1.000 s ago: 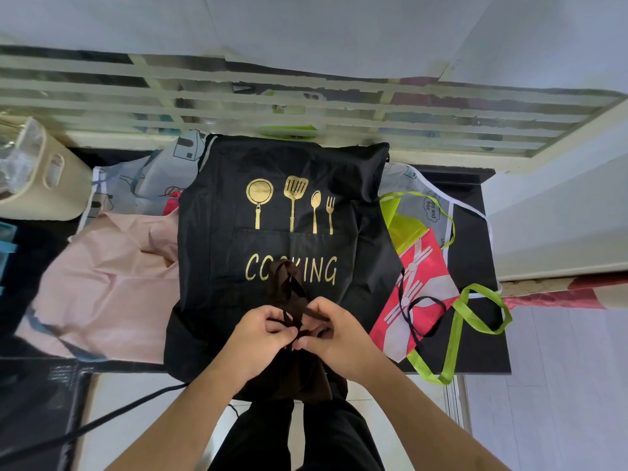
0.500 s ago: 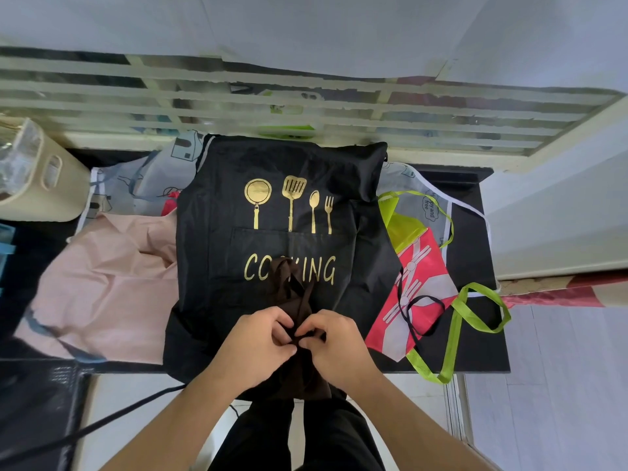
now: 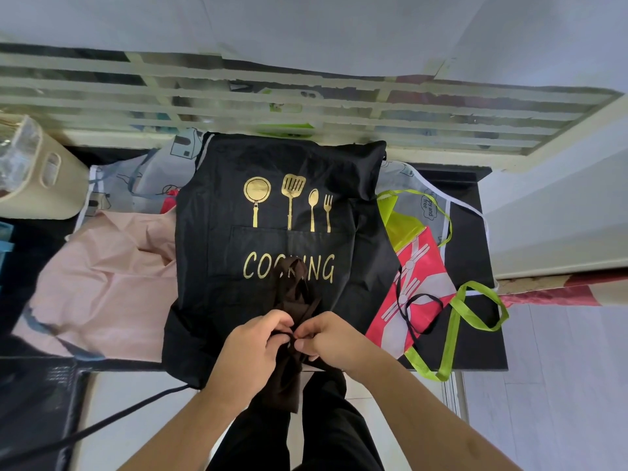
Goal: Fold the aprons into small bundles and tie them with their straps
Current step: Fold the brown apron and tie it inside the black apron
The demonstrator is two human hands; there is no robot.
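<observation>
Head view: both hands meet at six o'clock of the black "COOKING" apron [image 3: 272, 212]. The left hand [image 3: 253, 348] and the right hand [image 3: 326, 338] each pinch a strap of the brown apron bundle [image 3: 292, 294], held over the table edge, seemingly so the knot can be cinched. More aprons lie unfolded at three and nine o'clock.

1. I count five aprons: brown [image 3: 289, 294], black [image 3: 272, 232], pink [image 3: 102, 277], grey patterned [image 3: 142, 178], red-and-green [image 3: 418, 266]
2. I see two hands: left hand [image 3: 253, 348], right hand [image 3: 328, 338]
3. One cream basket [image 3: 40, 178]
</observation>
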